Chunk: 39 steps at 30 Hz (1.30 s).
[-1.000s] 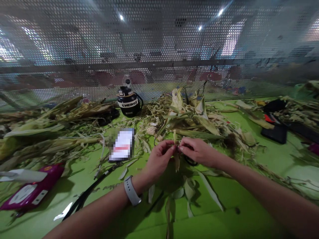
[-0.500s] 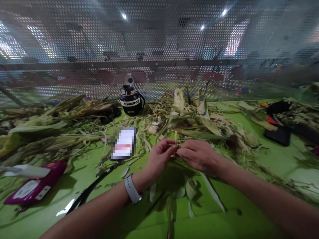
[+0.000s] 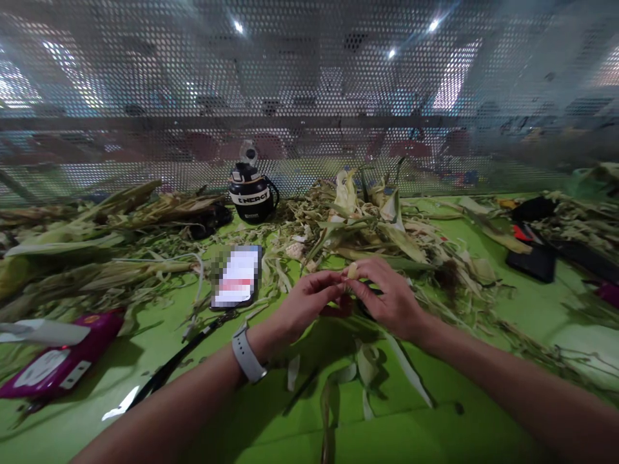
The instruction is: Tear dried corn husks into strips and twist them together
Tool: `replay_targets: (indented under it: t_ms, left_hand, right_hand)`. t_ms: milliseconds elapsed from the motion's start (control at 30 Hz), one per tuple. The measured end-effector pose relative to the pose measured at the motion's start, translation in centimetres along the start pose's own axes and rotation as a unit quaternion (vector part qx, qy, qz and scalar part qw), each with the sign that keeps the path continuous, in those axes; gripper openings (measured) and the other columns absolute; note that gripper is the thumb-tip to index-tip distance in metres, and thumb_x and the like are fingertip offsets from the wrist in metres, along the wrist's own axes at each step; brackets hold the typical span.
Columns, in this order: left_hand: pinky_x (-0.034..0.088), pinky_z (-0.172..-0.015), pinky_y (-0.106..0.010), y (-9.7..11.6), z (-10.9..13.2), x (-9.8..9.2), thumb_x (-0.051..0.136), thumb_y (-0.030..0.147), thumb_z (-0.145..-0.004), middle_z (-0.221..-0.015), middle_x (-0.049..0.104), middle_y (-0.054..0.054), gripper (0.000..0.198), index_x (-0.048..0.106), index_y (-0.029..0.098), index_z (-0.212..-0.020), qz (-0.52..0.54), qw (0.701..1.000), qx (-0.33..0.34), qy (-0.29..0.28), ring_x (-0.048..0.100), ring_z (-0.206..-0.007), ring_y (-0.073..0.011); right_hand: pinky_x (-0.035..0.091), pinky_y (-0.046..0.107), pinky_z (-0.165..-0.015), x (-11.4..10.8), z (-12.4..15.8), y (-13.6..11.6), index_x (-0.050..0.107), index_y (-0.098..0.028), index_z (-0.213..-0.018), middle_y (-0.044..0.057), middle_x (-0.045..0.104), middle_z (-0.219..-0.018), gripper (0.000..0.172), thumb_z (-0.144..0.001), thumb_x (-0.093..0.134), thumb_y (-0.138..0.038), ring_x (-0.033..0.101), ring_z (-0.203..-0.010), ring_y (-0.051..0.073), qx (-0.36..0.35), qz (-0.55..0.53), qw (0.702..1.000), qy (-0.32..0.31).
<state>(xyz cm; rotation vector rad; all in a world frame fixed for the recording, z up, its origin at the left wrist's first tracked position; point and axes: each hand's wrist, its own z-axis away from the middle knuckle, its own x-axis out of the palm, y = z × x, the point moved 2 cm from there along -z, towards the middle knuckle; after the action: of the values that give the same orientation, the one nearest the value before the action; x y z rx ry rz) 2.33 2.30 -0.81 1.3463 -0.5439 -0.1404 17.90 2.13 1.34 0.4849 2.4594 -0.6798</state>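
Observation:
My left hand (image 3: 309,298) and my right hand (image 3: 393,299) meet over the green table, fingertips pinched close together. Between them is a small pale-yellow piece of corn husk (image 3: 353,270); its lower part is hidden by my fingers. Right thumb and forefinger close on it, while the left fingertips grip it from the other side. Just beyond my hands lies a heap of corn husks (image 3: 382,235). Below them on the table are a curled husk piece (image 3: 367,362) and a long pale husk strip (image 3: 411,370).
Left of my hands lie a lit phone (image 3: 236,277) with a black strap and a purple device (image 3: 62,354). A black jug (image 3: 251,196) stands at the back by the perforated metal screen (image 3: 309,96). More husks (image 3: 97,219) pile up at left; a dark phone-like object (image 3: 532,261) lies right.
My right hand has turned, with its thumb and forefinger now higher around the husk piece. That piece, upright before, now tips toward the right hand. The view has shifted slightly.

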Motion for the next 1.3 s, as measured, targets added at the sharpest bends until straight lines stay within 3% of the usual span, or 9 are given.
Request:
replay_targets:
  t_ms: [267, 433, 600, 733, 833, 933, 1300]
  left_hand:
    - [0.05, -0.073, -0.029, 0.3, 0.2, 0.3, 0.061, 0.028, -0.078, -0.076, 0.06, -0.001, 0.014, 0.062, 0.016, -0.086, -0.01, 0.999, 0.029, -0.016, 0.058, -0.072, -0.0135]
    - [0.045, -0.069, -0.025, 0.5, 0.1, 0.1, 0.063, 0.035, -0.078, -0.075, 0.06, -0.001, 0.023, 0.061, 0.015, -0.087, -0.114, 0.989, 0.084, -0.046, 0.056, -0.071, -0.0122]
    - [0.045, -0.066, -0.026, 0.0, -0.3, -0.1, 0.063, 0.044, -0.077, -0.07, 0.06, -0.002, 0.032, 0.061, 0.013, -0.084, -0.16, 0.981, 0.047, -0.096, 0.055, -0.066, -0.0118]
    - [0.045, -0.062, -0.023, 0.1, -0.4, -0.2, 0.069, 0.045, -0.071, -0.068, 0.057, 0.001, 0.033, 0.058, 0.015, -0.079, -0.088, 0.995, 0.036, -0.035, 0.054, -0.063, -0.01]
    - [0.046, -0.061, -0.023, 0.1, -0.4, -0.4, 0.071, 0.044, -0.068, -0.068, 0.056, 0.003, 0.033, 0.057, 0.016, -0.079, -0.043, 0.999, 0.028, 0.006, 0.055, -0.061, -0.0093]
    - [0.046, -0.061, -0.023, 0.0, -0.6, -0.5, 0.07, 0.044, -0.069, -0.067, 0.055, 0.003, 0.033, 0.057, 0.016, -0.08, -0.032, 0.999, 0.038, 0.016, 0.054, -0.061, -0.0092]
    - [0.034, -0.051, -0.02, 0.0, -0.5, -0.1, 0.064, 0.05, -0.073, -0.06, 0.051, 0.004, 0.036, 0.056, 0.015, -0.075, -0.083, 0.994, 0.057, 0.033, 0.044, -0.052, -0.0068]
  right_hand:
    - [0.046, 0.032, -0.077, 0.1, 0.0, 0.1, 0.054, -0.019, -0.082, 0.007, 0.061, -0.085, 0.006, -0.086, 0.053, -0.015, 0.056, -0.085, 0.018, 0.004, -0.001, 1.0, 0.024]
    - [0.046, 0.032, -0.075, -0.4, -0.3, 0.5, 0.055, -0.019, -0.075, 0.004, 0.061, -0.081, 0.008, -0.08, 0.058, -0.015, 0.057, -0.081, 0.017, 0.055, -0.072, 0.996, 0.002]
    - [0.044, 0.031, -0.074, -0.8, -0.7, 0.4, 0.054, -0.018, -0.066, 0.003, 0.061, -0.076, 0.015, -0.081, 0.058, -0.017, 0.057, -0.077, 0.016, 0.059, -0.086, 0.994, -0.04]
    - [0.045, 0.029, -0.071, -1.4, -1.0, 1.1, 0.055, -0.018, -0.079, 0.003, 0.058, -0.08, 0.01, -0.085, 0.058, -0.026, 0.056, -0.077, 0.016, 0.103, -0.071, 0.992, 0.008]
    - [0.045, 0.028, -0.067, -1.4, -1.1, 1.6, 0.054, -0.018, -0.079, 0.002, 0.056, -0.075, 0.013, -0.086, 0.057, -0.029, 0.054, -0.071, 0.015, 0.104, -0.043, 0.994, -0.013]
    - [0.045, 0.029, -0.069, -1.0, -0.8, 1.4, 0.056, -0.018, -0.083, 0.004, 0.059, -0.078, 0.011, -0.084, 0.059, -0.028, 0.056, -0.074, 0.016, 0.067, -0.025, 0.996, -0.062]
    - [0.046, 0.029, -0.067, -0.2, -0.1, 0.8, 0.058, -0.017, -0.085, 0.005, 0.063, -0.078, 0.004, -0.084, 0.056, -0.02, 0.057, -0.073, 0.016, 0.031, -0.02, 0.997, -0.069]
